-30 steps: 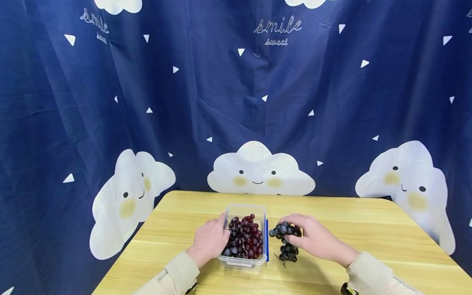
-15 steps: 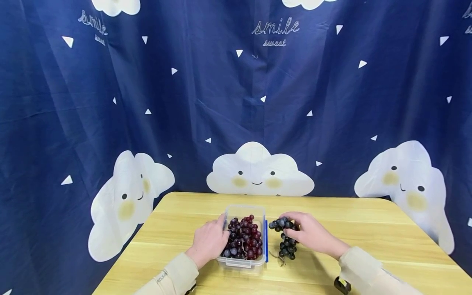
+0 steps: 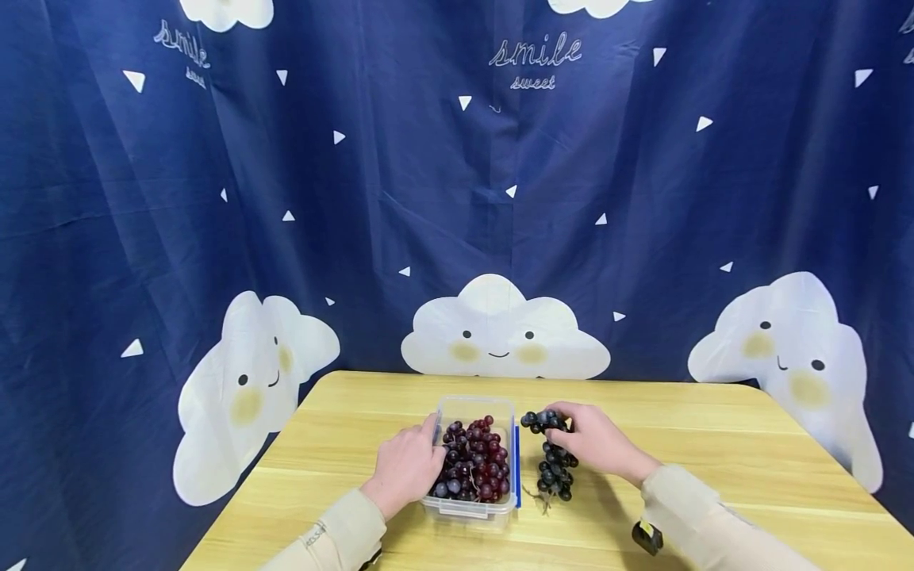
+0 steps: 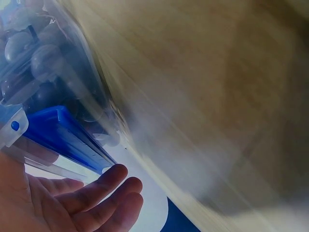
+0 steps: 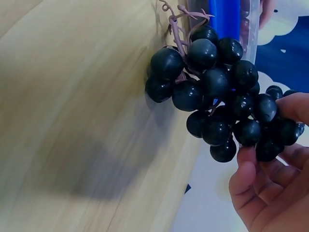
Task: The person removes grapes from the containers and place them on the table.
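A clear plastic food container [image 3: 467,505] stands mid-table, holding bunches of dark red [image 3: 493,464] and near-black grapes [image 3: 453,471]. My left hand [image 3: 405,468] grips its left side, thumb near the rim. In the left wrist view, the fingers [image 4: 104,186] lie by the blue clip [image 4: 70,137]. Right of the container, my right hand [image 3: 596,436] pinches the upper part of a bunch of black grapes [image 3: 555,472]; the rest hangs down with its brown stem lowest. The right wrist view shows thumb and fingers [image 5: 246,176] around these grapes [image 5: 212,92].
Along the container's right side runs a blue strip [image 3: 517,468]. The light wooden table [image 3: 300,484] ends at a back edge, behind which hangs a dark blue curtain [image 3: 357,198] printed with clouds.
My right hand has moved a little forward and left, and the held end of the black grape bunch went with it. The left hand and the container have stayed put.
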`<act>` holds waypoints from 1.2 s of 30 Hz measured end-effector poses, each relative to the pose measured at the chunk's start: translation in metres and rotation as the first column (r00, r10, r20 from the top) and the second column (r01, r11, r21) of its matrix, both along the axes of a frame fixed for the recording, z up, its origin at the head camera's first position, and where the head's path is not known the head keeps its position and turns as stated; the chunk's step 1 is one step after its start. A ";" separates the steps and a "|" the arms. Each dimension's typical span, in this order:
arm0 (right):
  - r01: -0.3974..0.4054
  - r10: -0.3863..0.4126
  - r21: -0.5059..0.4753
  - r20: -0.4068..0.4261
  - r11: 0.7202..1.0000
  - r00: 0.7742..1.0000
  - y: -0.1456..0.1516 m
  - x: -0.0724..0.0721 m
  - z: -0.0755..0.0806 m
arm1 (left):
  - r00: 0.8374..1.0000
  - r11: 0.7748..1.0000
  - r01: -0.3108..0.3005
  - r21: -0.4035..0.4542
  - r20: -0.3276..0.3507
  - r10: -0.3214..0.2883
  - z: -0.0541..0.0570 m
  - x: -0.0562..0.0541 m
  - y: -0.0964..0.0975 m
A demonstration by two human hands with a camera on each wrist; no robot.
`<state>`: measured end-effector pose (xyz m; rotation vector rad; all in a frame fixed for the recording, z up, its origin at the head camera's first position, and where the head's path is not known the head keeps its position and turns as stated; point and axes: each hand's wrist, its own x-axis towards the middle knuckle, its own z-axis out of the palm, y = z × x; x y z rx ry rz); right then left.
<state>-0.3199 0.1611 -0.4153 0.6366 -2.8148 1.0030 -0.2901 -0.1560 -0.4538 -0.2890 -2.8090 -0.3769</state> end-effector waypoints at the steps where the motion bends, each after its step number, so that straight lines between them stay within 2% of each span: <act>1: 0.012 -0.012 0.000 0.010 1.000 1.000 -0.001 -0.001 -0.001 | 1.000 1.000 0.000 0.000 0.000 0.000 0.000 0.000 0.000; 7: 0.055 -0.055 -0.006 0.034 0.998 0.998 -0.006 -0.007 -0.004 | 1.000 1.000 -0.004 -0.001 0.003 0.004 0.000 0.000 0.001; 17: 0.111 -0.114 0.040 0.083 0.993 0.990 -0.008 -0.020 -0.012 | 1.000 1.000 -0.004 0.000 0.001 0.004 0.000 0.000 0.000; 27: 0.121 -0.128 0.110 0.066 0.987 0.990 -0.010 -0.033 -0.024 | 1.000 1.000 -0.008 0.006 0.002 0.008 -0.001 0.000 0.000; 36: 0.115 -0.127 0.138 0.087 0.984 0.988 -0.008 -0.034 -0.028 | 1.000 1.000 -0.007 0.009 0.002 0.007 0.000 0.000 0.000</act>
